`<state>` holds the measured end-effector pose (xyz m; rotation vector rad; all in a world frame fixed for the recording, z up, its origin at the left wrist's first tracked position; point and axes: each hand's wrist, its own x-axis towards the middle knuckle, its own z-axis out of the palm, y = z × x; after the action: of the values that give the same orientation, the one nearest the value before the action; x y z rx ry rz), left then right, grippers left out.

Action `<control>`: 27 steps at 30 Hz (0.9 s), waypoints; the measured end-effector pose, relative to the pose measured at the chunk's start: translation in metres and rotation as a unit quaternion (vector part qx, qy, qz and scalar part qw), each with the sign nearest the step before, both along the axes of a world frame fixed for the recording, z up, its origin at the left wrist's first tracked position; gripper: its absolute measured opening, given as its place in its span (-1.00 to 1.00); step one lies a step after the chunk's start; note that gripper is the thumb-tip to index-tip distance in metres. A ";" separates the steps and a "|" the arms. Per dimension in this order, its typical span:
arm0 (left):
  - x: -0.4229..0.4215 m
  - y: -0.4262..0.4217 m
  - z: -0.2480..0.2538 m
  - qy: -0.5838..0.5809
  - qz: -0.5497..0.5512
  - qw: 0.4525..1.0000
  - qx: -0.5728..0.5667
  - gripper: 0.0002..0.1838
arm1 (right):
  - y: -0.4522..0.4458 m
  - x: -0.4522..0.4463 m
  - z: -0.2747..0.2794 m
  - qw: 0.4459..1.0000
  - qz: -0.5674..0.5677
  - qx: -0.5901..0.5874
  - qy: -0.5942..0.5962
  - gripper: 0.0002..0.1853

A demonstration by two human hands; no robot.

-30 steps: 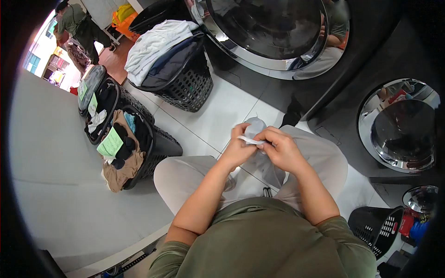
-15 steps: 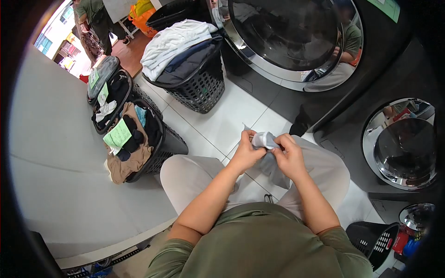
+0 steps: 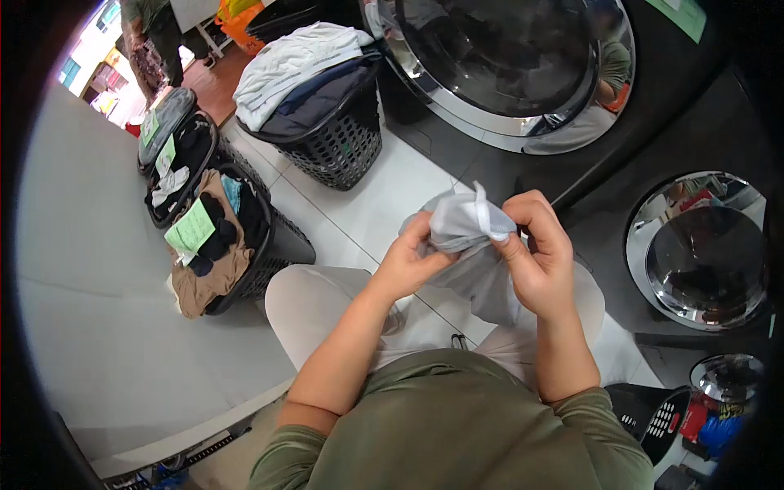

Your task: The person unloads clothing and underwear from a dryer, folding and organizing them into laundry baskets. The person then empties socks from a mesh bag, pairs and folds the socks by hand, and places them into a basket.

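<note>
Between my hands, above my knees, is a thin grey mesh laundry bag with a white trimmed edge. My left hand grips its gathered fabric on the left side, fingers partly hidden behind the folds. My right hand pinches the white edge between thumb and forefinger. Loose grey fabric hangs below both hands toward my lap. What, if anything, is inside the bag cannot be made out.
Black laundry baskets stand left: one basket heaped with white and dark clothes, others with green paper slips. Front-loading machines with round doors line the front and right. Another person stands at the far upper left.
Both hands have lifted the bag nearer to me, and more of its grey fabric is spread out. My right hand has moved to the right along the white edge. The view has shifted slightly.
</note>
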<state>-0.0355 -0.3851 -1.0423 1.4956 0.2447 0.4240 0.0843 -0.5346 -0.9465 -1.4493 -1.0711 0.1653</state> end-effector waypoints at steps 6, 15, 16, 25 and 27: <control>0.004 0.033 -0.086 0.172 0.135 0.976 -0.024 -0.67 | -0.009 0.000 -0.001 1.000 -0.007 0.010 0.006 -0.90; -0.040 0.108 -0.097 0.313 0.130 0.871 -0.355 -0.58 | -0.006 0.065 -0.049 0.929 -0.181 0.081 0.311 -0.87; -0.037 0.123 -0.121 0.302 0.126 0.860 -0.392 -0.40 | 0.001 0.086 -0.084 0.944 -0.224 -0.084 0.229 -0.82; -0.034 0.063 -0.328 0.666 -0.094 0.703 0.233 -0.38 | 0.005 0.058 -0.400 0.674 -0.040 -0.736 -0.053 -0.51; -0.038 0.018 -0.355 0.683 -0.150 0.670 0.248 -0.17 | -0.002 0.038 -0.409 0.700 -0.115 -0.701 -0.072 -0.55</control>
<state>-0.0739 -0.3675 -1.3973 2.0941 1.1039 -1.1122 0.1227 -0.5366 -1.3550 -2.9968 -0.7949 0.8352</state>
